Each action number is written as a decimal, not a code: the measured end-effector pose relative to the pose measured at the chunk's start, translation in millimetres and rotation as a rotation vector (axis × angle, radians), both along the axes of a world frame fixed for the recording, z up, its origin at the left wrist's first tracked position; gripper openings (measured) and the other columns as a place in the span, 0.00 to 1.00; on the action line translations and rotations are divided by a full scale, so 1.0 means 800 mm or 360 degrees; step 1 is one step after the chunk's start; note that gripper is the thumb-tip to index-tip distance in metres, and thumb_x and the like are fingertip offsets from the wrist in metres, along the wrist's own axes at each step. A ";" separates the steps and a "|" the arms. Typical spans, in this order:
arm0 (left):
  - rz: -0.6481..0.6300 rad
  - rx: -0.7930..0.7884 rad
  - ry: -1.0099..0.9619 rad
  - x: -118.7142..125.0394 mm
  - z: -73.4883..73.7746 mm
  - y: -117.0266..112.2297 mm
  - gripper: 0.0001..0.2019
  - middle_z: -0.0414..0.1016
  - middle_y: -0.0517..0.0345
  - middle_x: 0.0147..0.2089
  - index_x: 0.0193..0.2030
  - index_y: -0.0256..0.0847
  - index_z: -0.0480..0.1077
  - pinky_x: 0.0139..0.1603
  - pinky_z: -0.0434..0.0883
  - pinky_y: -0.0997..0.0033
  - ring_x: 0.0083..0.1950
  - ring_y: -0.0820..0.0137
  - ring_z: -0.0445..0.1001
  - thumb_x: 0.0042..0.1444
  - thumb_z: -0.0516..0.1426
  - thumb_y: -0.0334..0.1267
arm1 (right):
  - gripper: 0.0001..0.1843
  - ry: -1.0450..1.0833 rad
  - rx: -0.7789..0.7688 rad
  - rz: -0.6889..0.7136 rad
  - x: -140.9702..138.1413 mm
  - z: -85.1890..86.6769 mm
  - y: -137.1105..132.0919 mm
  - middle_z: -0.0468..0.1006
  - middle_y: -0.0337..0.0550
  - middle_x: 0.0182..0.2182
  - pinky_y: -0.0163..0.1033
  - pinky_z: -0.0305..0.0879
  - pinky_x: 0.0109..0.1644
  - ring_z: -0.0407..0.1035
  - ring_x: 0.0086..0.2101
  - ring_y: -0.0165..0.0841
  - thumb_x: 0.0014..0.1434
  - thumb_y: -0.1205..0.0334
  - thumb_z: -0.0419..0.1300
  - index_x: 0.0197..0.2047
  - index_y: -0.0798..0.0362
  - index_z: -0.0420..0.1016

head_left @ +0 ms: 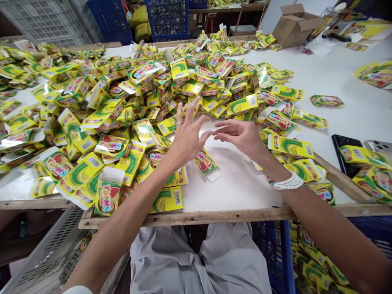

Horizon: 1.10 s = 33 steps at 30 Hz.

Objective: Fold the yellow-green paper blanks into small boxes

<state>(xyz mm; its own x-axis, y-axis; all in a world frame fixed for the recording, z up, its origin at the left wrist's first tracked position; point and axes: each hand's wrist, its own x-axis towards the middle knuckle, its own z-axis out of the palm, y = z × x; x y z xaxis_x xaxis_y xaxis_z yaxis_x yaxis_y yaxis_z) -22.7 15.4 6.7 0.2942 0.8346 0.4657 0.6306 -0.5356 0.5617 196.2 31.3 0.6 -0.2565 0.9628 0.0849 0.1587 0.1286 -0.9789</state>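
Both of my hands hover over the white tabletop (232, 192), in front of a heap of small yellow and green printed boxes (180, 69). Spread fingers and a ring mark my left hand (190, 136), with nothing in its grasp. My right hand (240, 136), white beads at its wrist, has its fingers stretched toward the left thumb and looks bare of any box. Just below the left hand lies a single small box (204, 163) with a red and green face. An open-flapped box (108, 194) rests at the front edge, left of my hands.
A wooden rim (214, 216) runs along the table front. To the right are a black phone (344, 153) and a wooden strip (339, 175). A cardboard carton (295, 26) stands at the back. Below, a blue crate (272, 253) is beside my legs and a white crate (45, 253) is leftward.
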 end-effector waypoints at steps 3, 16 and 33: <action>-0.0513 -0.0202 0.0327 -0.008 0.011 -0.007 0.18 0.51 0.55 0.84 0.62 0.53 0.73 0.82 0.53 0.39 0.86 0.50 0.43 0.70 0.60 0.53 | 0.22 -0.0173 0.0164 -0.0113 0.007 -0.014 0.011 0.89 0.48 0.36 0.52 0.85 0.48 0.86 0.38 0.45 0.49 0.50 0.80 0.44 0.51 0.86; -0.0755 -0.0366 0.0833 0.004 0.010 -0.006 0.18 0.79 0.47 0.53 0.54 0.38 0.74 0.51 0.69 0.66 0.52 0.59 0.77 0.58 0.67 0.32 | 0.09 -0.0281 0.0197 -0.0222 0.015 -0.020 0.020 0.88 0.48 0.33 0.48 0.85 0.43 0.85 0.33 0.43 0.53 0.64 0.77 0.39 0.52 0.86; -0.0101 -0.0781 -0.0523 0.010 -0.021 0.009 0.09 0.71 0.61 0.33 0.47 0.44 0.63 0.37 0.72 0.66 0.34 0.68 0.72 0.70 0.58 0.44 | 0.20 -0.0074 0.0279 -0.0133 0.005 -0.002 0.007 0.89 0.45 0.37 0.48 0.86 0.44 0.85 0.35 0.42 0.55 0.46 0.77 0.46 0.49 0.87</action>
<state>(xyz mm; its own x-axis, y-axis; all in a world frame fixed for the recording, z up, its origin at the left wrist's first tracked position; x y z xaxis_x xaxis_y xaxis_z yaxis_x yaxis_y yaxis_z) -15.0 22.3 -9.7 0.2565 0.9608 0.1051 0.3568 -0.1952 0.9136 200.4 36.8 -1.1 -0.1837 0.9525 0.2429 0.2204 0.2808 -0.9341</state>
